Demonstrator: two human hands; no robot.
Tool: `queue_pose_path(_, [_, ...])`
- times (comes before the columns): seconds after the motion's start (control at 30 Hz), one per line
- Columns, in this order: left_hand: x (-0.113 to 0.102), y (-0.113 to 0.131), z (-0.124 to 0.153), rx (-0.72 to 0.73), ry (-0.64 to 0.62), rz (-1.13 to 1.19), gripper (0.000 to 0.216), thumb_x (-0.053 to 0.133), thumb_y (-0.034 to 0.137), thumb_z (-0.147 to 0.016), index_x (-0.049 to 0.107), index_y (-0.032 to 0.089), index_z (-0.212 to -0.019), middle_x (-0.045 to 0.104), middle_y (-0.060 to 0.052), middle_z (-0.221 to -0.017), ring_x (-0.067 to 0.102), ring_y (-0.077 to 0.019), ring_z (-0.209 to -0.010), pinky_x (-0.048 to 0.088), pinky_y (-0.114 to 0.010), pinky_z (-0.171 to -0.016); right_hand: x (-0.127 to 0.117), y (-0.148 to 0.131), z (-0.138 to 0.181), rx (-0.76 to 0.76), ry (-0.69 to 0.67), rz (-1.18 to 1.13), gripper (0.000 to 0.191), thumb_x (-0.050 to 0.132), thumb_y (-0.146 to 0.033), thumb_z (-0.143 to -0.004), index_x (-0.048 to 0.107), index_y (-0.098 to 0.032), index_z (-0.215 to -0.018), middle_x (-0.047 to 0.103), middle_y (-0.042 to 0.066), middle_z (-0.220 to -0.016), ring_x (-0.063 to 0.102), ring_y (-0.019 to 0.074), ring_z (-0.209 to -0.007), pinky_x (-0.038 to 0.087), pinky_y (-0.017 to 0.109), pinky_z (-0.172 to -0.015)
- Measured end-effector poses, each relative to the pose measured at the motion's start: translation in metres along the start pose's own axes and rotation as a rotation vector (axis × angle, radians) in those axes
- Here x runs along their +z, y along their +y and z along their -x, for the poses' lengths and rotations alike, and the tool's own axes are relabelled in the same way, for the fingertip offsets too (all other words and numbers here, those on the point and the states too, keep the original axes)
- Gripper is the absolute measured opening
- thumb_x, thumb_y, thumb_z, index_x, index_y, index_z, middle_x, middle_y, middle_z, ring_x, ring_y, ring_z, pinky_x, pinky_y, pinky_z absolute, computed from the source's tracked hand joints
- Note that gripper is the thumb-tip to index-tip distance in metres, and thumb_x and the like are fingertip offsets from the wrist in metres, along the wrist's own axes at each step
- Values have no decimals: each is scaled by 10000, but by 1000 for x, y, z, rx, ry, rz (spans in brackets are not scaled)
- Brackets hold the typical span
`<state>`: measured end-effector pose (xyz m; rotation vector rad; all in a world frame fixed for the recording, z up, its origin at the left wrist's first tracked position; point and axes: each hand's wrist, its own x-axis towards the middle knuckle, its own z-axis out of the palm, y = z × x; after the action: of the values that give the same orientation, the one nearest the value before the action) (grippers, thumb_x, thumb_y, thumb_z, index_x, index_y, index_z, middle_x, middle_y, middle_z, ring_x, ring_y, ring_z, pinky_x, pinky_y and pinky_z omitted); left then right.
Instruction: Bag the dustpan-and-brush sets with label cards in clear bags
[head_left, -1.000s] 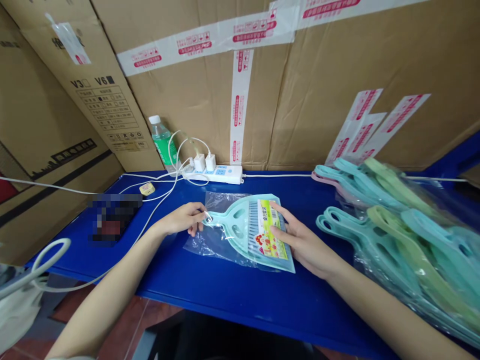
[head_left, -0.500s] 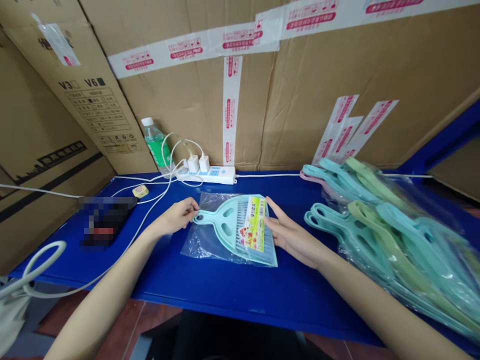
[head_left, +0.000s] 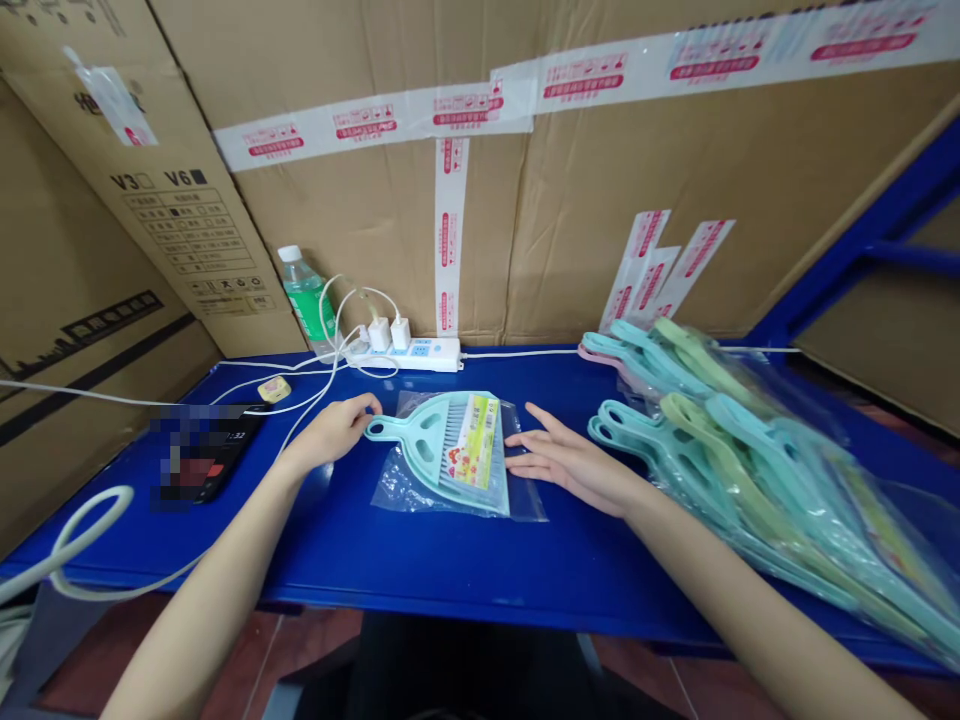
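Note:
A light-blue dustpan (head_left: 426, 420) with a matching brush lies flat in front of me, its handle pointing left. A yellow-green printed label (head_left: 474, 440) covers part of the bristles. The clear plastic bag (head_left: 405, 497) reaches past the pan's right edge, while the handle end sticks out on the left. My left hand (head_left: 339, 430) is closed at the handle's tip, its fingertips partly hidden. Beside the right end of the bag, my right hand (head_left: 574, 465) is open with fingers spread, the lower fingertips at the plastic.
Several bagged dustpan sets (head_left: 720, 480) are piled on the right. A power strip (head_left: 431, 353) with chargers, cables and a green-labelled bottle (head_left: 307, 300) stand at the back. A phone (head_left: 225, 455) and a small yellow item (head_left: 274, 389) lie left. Cardboard (head_left: 570, 200) walls the rear.
The dustpan has shifted left relative to the bag, which now extends beyond its right edge. My right hand's fingers have come off the pan's edge. The view has turned slightly.

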<state>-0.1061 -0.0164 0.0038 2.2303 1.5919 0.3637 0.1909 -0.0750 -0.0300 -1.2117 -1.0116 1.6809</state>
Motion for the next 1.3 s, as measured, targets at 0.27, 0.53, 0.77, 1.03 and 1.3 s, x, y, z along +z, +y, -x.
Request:
queue_pose_path(0.27, [-4, -8, 3, 27, 0, -109, 231, 367, 172, -807, 592, 223, -789, 630, 20, -682, 594, -173, -644, 419, -258, -646, -8, 3, 3, -106, -51, 252, 634, 515, -283, -905, 244, -222, -1475, 616, 89, -1083, 699, 232, -979, 501, 431, -969])
queue_pose_path(0.53, [0, -13, 0, 169, 48, -152, 292, 368, 189, -852, 654, 186, -915, 678, -61, -897, 637, -225, -877, 484, -353, -848, -10, -7, -11, -457, -24, 771, 408, 527, -297, -857, 548, -221, -1257, 616, 117, -1168, 619, 282, -1115, 437, 535, -1016])
queue_pose_path(0.77, [2, -12, 7, 401, -79, -88, 437, 465, 87, -788, 582, 194, -1196, 651, -56, -1203, 592, -182, -1112, 451, -335, -1003, -7, 12, -30, -661, 24, 1133, 494, 444, -291, -893, 461, -190, -1376, 491, 147, -1421, 422, 291, -1339, 292, 548, -1123])
queue_pose_path(1.03, [4, -11, 5, 473, -121, -43, 298, 552, 183, -885, 604, 197, -1178, 670, -74, -1127, 632, -199, -1032, 488, -339, -926, -13, 27, -32, -703, 44, 1363, 499, 367, -347, -947, 450, -155, -1400, 494, 152, -1431, 404, 262, -1349, 369, 485, -1098])
queue_pose_path(1.3, [-6, -11, 10, 460, -160, -32, 290, 634, 221, -850, 624, 213, -1139, 697, -45, -1078, 662, -194, -962, 488, -288, -863, -8, 25, -29, -711, 71, 1463, 470, 363, -312, -946, 514, -136, -1354, 544, 142, -1384, 450, 260, -1318, 377, 493, -1088])
